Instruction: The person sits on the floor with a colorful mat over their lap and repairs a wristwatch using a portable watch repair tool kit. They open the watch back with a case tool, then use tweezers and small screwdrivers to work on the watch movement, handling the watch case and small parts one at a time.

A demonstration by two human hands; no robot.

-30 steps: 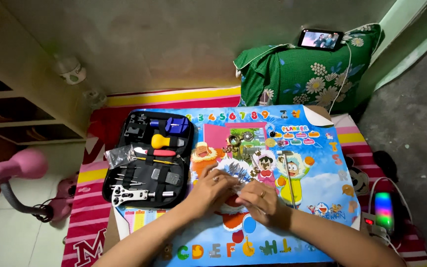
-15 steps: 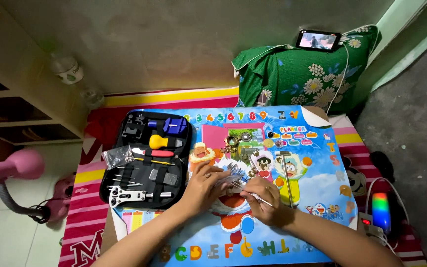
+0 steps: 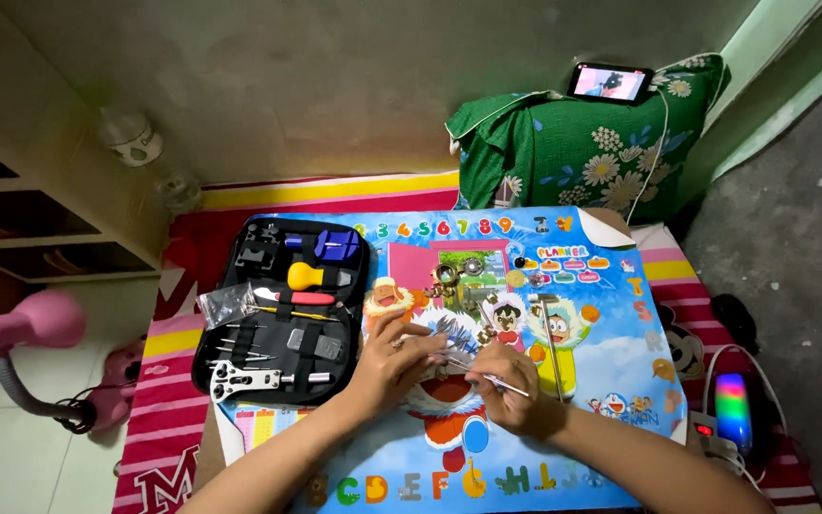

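My left hand (image 3: 394, 364) pinches a small silvery metal piece (image 3: 449, 335), perhaps a watch band, over a colourful cartoon mat (image 3: 611, 333). My right hand (image 3: 509, 385) holds thin metal tweezers (image 3: 501, 382) whose tip points toward that piece. Both hands meet near the mat's middle. Several small round metal parts (image 3: 473, 268) lie on the mat just beyond the hands. An open black tool case (image 3: 283, 309) lies to the left of my left hand, with a yellow-handled tool, a blue block and several slim tools in it.
A thin metal rod (image 3: 556, 347) lies on the mat right of my hands. A green flowered pillow (image 3: 582, 148) with a phone (image 3: 609, 82) on it stands at the back. A pink lamp (image 3: 21, 328) is at far left, a glowing speaker (image 3: 733, 407) at right.
My hands have drawn a little closer together over the metal piece. The right hand now shows the tweezers pointing at it. The view has shifted slightly.
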